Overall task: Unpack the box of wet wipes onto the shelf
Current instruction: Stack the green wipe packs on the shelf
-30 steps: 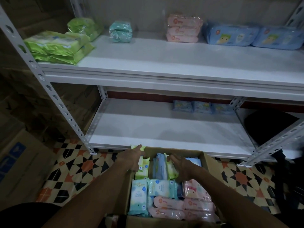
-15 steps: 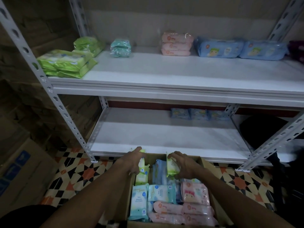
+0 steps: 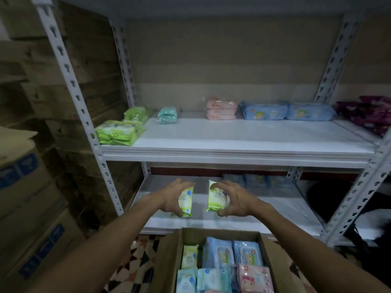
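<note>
Gripping green packs (image 3: 186, 200) near wipe-filled box (image 3: 220, 232).

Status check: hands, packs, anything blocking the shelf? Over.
Hands: left hand grips left green pack; right hand grips right green pack. Both held above box. Nothing blocks lower shelf.

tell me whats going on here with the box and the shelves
A person is unpacking wet wipes. The left hand grips a small green pack and the right hand grips a second green pack, both held up in front of the lower shelf, above the open cardboard box. The box holds more blue, pink and green packs. The upper shelf already carries green stacks at its left end, and a pink stack and blue packs along the back.
</note>
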Demonstrator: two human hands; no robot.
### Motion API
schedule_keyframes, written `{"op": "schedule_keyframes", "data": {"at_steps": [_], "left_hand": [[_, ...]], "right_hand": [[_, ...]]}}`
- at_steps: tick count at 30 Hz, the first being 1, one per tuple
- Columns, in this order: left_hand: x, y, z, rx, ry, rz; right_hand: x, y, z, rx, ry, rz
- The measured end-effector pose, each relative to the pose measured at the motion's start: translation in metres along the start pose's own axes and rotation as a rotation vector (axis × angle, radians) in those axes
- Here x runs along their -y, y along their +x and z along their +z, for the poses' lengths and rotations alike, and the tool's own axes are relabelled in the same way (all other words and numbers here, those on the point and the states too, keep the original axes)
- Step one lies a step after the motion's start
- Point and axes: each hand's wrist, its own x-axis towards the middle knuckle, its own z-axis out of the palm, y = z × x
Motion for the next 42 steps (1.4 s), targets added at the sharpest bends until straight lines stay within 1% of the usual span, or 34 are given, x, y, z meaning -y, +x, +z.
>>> {"op": "schedule_keyframes", "data": {"at_steps": [3, 8, 14, 17, 22, 25, 28, 30, 34, 36, 39, 42], "left_hand": [[-0.009, -0.015, -0.039, -0.066, -0.013, 0.001], [-0.02, -0.032, -0.084, -0.128, 0.028, -0.026], [-0.021, -0.04, -0.113, -0.139, 0.073, -0.034], [-0.016, -0.045, -0.143, -0.147, 0.126, -0.045], [-0.008, -0.053, -0.221, -0.155, 0.236, -0.097], [0.007, -0.049, -0.26, -0.162, 0.224, -0.146], [0.024, -0.04, -0.284, -0.172, 0.211, -0.179], [0.037, -0.033, -0.293, -0.156, 0.21, -0.205], [0.057, -0.021, -0.304, -0.06, 0.252, -0.28], [0.069, -0.016, -0.306, -0.012, 0.295, -0.341], [0.085, -0.013, -0.308, 0.062, 0.427, -0.444], [0.102, -0.011, -0.307, 0.147, 0.489, -0.526]], "right_hand": [[0.023, 0.001, -0.032, -0.043, -0.013, -0.038], [0.046, 0.005, -0.06, -0.104, -0.034, -0.076], [0.066, 0.007, -0.079, -0.144, 0.032, -0.138], [0.079, 0.017, -0.095, -0.169, 0.053, -0.158], [0.114, 0.057, -0.129, -0.213, 0.038, -0.213], [0.138, 0.091, -0.152, -0.221, 0.011, -0.239], [0.155, 0.122, -0.167, -0.213, -0.043, -0.252], [0.165, 0.144, -0.173, -0.226, -0.059, -0.263], [0.181, 0.181, -0.175, -0.224, -0.057, -0.268], [0.189, 0.199, -0.169, -0.207, -0.054, -0.283], [0.205, 0.221, -0.157, -0.179, -0.049, -0.299], [0.22, 0.235, -0.147, -0.142, -0.021, -0.313]]}}
